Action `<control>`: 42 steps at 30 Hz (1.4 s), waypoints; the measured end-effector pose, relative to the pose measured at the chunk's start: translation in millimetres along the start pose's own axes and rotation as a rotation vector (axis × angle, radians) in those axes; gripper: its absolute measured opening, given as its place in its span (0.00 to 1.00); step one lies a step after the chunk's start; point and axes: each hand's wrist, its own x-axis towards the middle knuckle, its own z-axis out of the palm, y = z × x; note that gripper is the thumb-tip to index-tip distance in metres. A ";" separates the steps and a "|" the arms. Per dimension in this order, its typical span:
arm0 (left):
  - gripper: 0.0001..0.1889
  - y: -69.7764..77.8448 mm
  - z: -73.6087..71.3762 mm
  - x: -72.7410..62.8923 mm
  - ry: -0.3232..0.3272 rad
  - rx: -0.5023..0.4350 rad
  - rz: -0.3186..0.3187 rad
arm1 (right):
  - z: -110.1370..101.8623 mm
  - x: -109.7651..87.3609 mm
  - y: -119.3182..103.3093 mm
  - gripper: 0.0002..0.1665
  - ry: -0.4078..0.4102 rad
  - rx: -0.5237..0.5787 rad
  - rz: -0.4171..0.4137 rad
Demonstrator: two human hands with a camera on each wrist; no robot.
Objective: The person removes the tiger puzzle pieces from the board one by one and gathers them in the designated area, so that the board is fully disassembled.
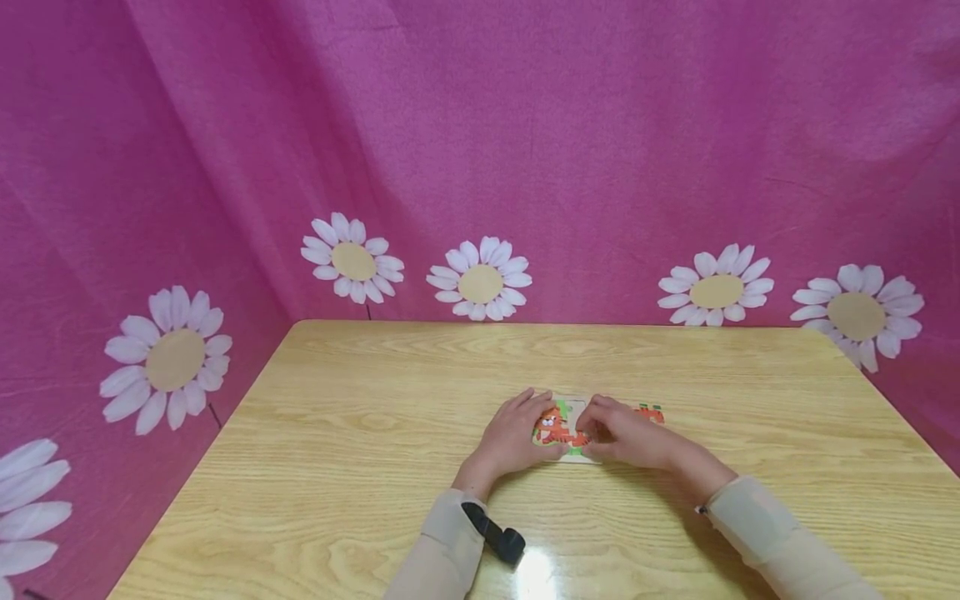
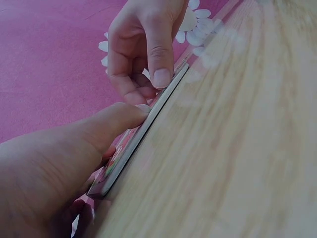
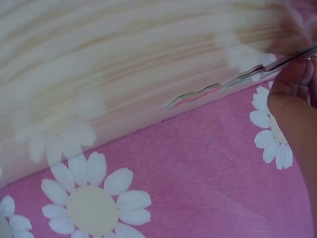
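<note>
A flat picture puzzle board (image 1: 578, 408), with an orange animal and green bits on it, lies on the table between both hands. My left hand (image 1: 516, 433) holds the board at its left side, thumb along the near edge and fingers toward the far edge. In the left wrist view, that thumb touches the board's rim (image 2: 138, 136). The right hand (image 1: 624, 432) bends over the board's right part, thumb and fingers pinching an orange puzzle piece (image 1: 581, 439) down at the board. Fingers partly hide this piece. Just beyond the right hand lies a loose orange puzzle piece (image 1: 652, 413).
The board rests on a light wood-grain table (image 1: 360, 433). A pink cloth (image 1: 525, 150) with white daisies hangs behind the table and along its left side. A black strap device (image 1: 497, 533) sits on the left wrist.
</note>
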 end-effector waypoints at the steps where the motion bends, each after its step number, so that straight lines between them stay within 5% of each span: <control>1: 0.38 -0.2 0.1 0.0 0.000 0.004 0.001 | 0.2 0.5 0.2 0.12 -0.002 0.007 -0.005; 20: 0.38 -1.4 2.4 0.8 0.003 -0.015 -0.004 | -0.8 1.7 -6.0 0.14 0.003 0.035 0.088; 42: 0.38 -1.8 1.6 0.6 0.005 -0.017 -0.004 | -0.9 -4.3 -6.4 0.06 0.067 0.163 0.034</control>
